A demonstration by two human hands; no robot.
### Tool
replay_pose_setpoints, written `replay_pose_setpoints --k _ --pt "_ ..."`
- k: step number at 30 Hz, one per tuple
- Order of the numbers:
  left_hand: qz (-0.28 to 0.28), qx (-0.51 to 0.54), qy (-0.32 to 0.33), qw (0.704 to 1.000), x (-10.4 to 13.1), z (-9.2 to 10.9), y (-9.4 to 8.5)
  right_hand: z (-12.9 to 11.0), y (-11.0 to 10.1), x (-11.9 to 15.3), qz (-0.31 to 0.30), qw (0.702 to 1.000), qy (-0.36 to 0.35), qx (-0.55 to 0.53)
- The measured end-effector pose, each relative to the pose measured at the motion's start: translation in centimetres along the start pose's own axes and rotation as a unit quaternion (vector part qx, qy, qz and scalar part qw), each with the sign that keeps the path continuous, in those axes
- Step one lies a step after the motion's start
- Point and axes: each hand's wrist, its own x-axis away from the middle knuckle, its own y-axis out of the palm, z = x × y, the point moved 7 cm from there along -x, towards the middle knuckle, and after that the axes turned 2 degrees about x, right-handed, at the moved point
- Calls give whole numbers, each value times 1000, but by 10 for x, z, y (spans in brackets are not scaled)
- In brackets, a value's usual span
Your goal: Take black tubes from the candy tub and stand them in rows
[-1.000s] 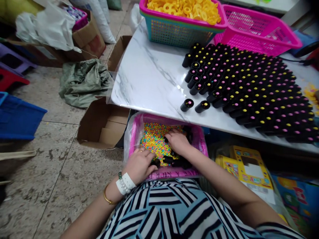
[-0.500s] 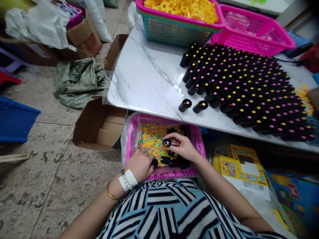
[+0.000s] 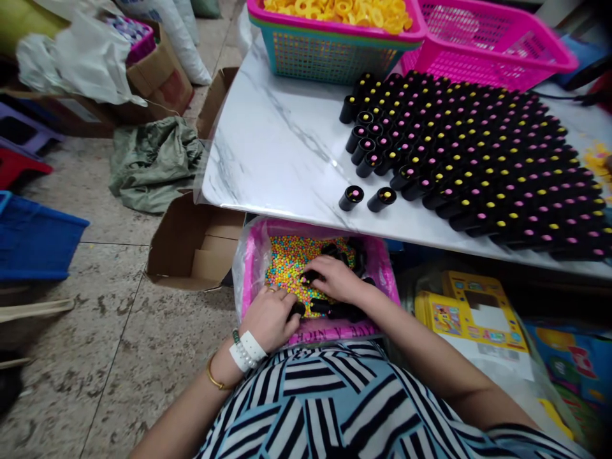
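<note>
My right hand (image 3: 332, 277) is down in a plastic-lined pink basket (image 3: 248, 271), its fingers closed on a black tube (image 3: 312, 276) that lies tilted against small colourful beads (image 3: 287, 255). At the basket's near left, my left hand (image 3: 272, 315) curls around another black tube (image 3: 296, 310), most of it hidden by the fingers. More black tubes (image 3: 340, 310) lie loose on the beads beside and below my right hand. Two black tubes stand upright near the white table's edge, one with a pink bead inside (image 3: 352, 197), the other with a yellow one (image 3: 382, 199).
Many black tubes (image 3: 478, 159) stand packed on the marbled table (image 3: 268, 153). Behind them are a basket of yellow rings (image 3: 329, 54) and a pink basket (image 3: 478, 64). A cardboard box (image 3: 191, 248) sits left of the bead basket; yellow packages (image 3: 473, 312) lie at right.
My right hand has lowered its black tube into the beads and tipped it, so its open end no longer faces up. My left hand stays nearly in place. The view has shifted slightly.
</note>
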Motion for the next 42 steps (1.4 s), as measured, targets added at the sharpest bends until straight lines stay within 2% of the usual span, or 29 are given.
replay_pose_setpoints --k 3,6,9,12,14,16,19,21,24,26,28,31,33,35,38,40,42 --pt "3 24 3 1000 2 -3 -2 14 -11 16 40 985 69 -154" --pt "5 53 8 999 2 -7 -1 16 -19 29 56 968 111 -218" --pt "20 83 16 996 2 -9 0 3 -39 36 107 965 94 -220" --pt "51 107 28 992 5 -8 -2 -11 -75 48 209 958 76 -181" --pt "91 127 41 987 6 -6 -10 -16 -103 61 289 943 77 -145" --pt "151 148 61 975 7 -4 -29 -14 -130 76 374 917 93 -108" --pt "243 143 99 954 3 1 -77 0 -162 94 473 867 147 -55" --pt "293 126 108 942 -5 4 -113 9 -176 96 505 843 184 -14" --pt "356 99 94 924 -22 4 -162 17 -187 82 498 839 210 61" --pt "377 87 89 918 -36 4 -183 19 -188 73 491 840 216 87" --pt "376 83 94 918 -52 5 -193 21 -184 71 507 830 218 80" --pt "357 78 108 925 -75 7 -196 14 -173 83 560 797 211 75" --pt "342 76 118 929 -85 9 -193 0 -163 91 577 790 186 92" --pt "328 79 123 933 -87 12 -188 -18 -151 90 557 815 132 86" --pt "311 97 127 937 -72 22 -174 -42 -130 74 465 883 52 21" --pt "286 136 130 940 -58 29 -156 -48 -112 57 378 924 41 -36" --pt "251 209 109 939 -46 29 -132 -50 -92 43 300 950 31 -78"
